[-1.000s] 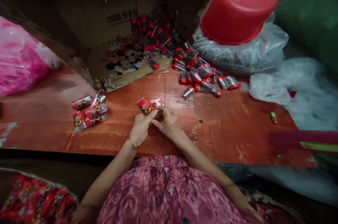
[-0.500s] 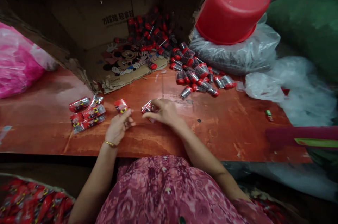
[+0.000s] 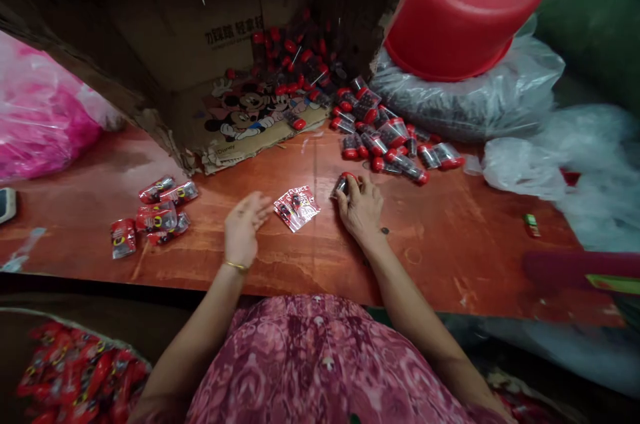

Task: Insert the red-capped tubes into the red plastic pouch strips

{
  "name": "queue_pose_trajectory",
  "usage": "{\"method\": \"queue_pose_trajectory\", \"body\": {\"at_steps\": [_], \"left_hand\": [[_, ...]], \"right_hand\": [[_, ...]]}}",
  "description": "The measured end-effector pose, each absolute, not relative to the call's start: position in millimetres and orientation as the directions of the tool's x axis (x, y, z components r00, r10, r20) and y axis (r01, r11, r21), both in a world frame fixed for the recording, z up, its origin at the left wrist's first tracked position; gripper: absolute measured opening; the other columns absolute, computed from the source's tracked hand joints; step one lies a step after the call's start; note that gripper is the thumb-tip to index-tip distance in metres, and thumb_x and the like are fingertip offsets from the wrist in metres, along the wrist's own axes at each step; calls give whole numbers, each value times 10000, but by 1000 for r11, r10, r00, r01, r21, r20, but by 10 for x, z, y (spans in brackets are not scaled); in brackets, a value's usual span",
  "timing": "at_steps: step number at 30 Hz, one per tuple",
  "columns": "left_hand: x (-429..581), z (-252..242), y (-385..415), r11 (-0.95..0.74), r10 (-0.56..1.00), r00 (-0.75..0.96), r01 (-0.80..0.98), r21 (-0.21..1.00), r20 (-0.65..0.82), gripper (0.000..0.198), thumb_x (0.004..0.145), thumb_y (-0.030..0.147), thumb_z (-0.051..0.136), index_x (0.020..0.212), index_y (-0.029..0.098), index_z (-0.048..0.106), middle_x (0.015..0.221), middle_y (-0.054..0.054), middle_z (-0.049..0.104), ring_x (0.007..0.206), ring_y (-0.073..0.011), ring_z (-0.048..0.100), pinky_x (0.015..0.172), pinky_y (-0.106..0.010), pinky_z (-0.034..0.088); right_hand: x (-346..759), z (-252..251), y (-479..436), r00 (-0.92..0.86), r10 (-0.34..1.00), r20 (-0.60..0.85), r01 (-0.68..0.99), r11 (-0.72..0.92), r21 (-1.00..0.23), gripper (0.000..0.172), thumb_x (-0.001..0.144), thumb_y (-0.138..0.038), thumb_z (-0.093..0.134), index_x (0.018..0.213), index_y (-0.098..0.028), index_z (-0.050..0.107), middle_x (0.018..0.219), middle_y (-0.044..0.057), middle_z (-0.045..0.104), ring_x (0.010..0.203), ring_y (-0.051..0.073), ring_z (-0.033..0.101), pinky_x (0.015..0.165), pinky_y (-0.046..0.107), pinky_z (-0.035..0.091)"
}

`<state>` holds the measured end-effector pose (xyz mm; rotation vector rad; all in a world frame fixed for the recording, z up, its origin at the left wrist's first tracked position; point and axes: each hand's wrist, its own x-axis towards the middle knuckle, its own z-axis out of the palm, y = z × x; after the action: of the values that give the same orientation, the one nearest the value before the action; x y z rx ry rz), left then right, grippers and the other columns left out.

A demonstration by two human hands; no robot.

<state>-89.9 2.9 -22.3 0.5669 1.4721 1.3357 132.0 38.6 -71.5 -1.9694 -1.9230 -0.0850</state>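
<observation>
My right hand (image 3: 360, 207) is closed around a small clear jar with a red cap (image 3: 343, 184), dark inside, low over the table. My left hand (image 3: 243, 227) is slightly blurred and looks empty, fingers stretched out toward a fanned stack of red printed wrappers (image 3: 297, 207) lying between both hands. Left of it rests a cluster of red-wrapped jars (image 3: 157, 216); one red-wrapped jar (image 3: 123, 238) sits a little apart at the near left. A heap of bare red-capped jars (image 3: 383, 134) spreads beyond my right hand.
A torn cardboard box (image 3: 235, 154) lies on its side at the back, with more jars inside. An upturned red tub (image 3: 465, 11) rests on a filled plastic bag (image 3: 465, 104). Pink bagged material (image 3: 45, 111) is at left. A container of wrapped jars (image 3: 85, 377) stands below the table edge.
My left hand has let go of a red-wrapped jar, which joined the left cluster, and came back toward the wrappers. My right hand moved from the wrappers to a bare jar and took hold.
</observation>
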Motion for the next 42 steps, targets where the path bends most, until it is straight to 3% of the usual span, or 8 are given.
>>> {"method": "queue_pose_trajectory", "body": {"at_steps": [4,10,15,19,24,30,35,42], "left_hand": [[-534,-328,167,-45,999,10,603,796,49,239,708,331,672,922,234,715,1211,-95,609,1213,-292,469,1052,-485,279],[-500,-451,384,-119,993,116,872,475,35,198,800,342,570,925,288,715,1263,-60,570,1280,-309,385,1050,-539,237],[-526,-435,353,-55,991,-34,769,637,128,194,783,343,591,920,280,714,1232,-85,588,1235,-295,451,1027,-533,277],[-476,-298,272,-100,976,-80,655,749,201,202,778,331,596,914,250,722,1227,-108,588,1226,-284,463,1044,-499,270],[-457,-211,120,-71,979,-143,440,895,148,322,756,369,613,1035,222,678,1193,-91,622,1134,-245,545,984,-383,374],[-445,-104,-25,460,888,23,-81,884,-460,493,638,610,618,757,137,689,728,-73,695,670,-173,635,555,-236,471],[-330,-45,-8,484,854,28,-406,775,-519,424,469,462,797,734,160,660,687,-15,678,575,-103,600,531,-196,459],[-279,-51,102,441,856,-52,-448,778,-515,390,452,395,824,683,124,665,616,-17,671,540,-96,594,520,-191,451]], "right_hand": [[1320,-750,388,40,943,330,962,53,-267,471,875,-422,397,1224,-129,514,1270,186,464,1078,300,430,867,427,355],[1386,-723,397,-3,926,377,920,150,-362,381,870,-362,421,1144,-144,570,1207,161,531,1055,269,474,868,410,374],[1270,-481,292,8,923,385,764,242,-598,302,857,-370,448,942,-162,649,1021,123,640,945,232,546,857,382,401],[994,-365,221,-9,993,114,328,111,-938,336,828,-457,466,888,-174,637,825,60,661,744,175,577,696,302,461],[774,-393,238,-1,1000,18,-53,18,-998,283,773,-439,516,689,-175,577,626,-9,564,579,116,494,586,249,425],[789,-378,138,85,983,165,183,148,-972,341,817,-388,444,534,-201,414,499,-45,377,486,88,358,479,226,302],[795,-404,78,5,982,189,219,184,-958,298,840,-371,413,600,-201,464,549,-29,433,515,98,397,497,227,330],[969,-371,185,-12,990,137,463,127,-877,455,894,-490,252,598,-198,438,543,-14,446,524,118,438,516,239,347]]}}
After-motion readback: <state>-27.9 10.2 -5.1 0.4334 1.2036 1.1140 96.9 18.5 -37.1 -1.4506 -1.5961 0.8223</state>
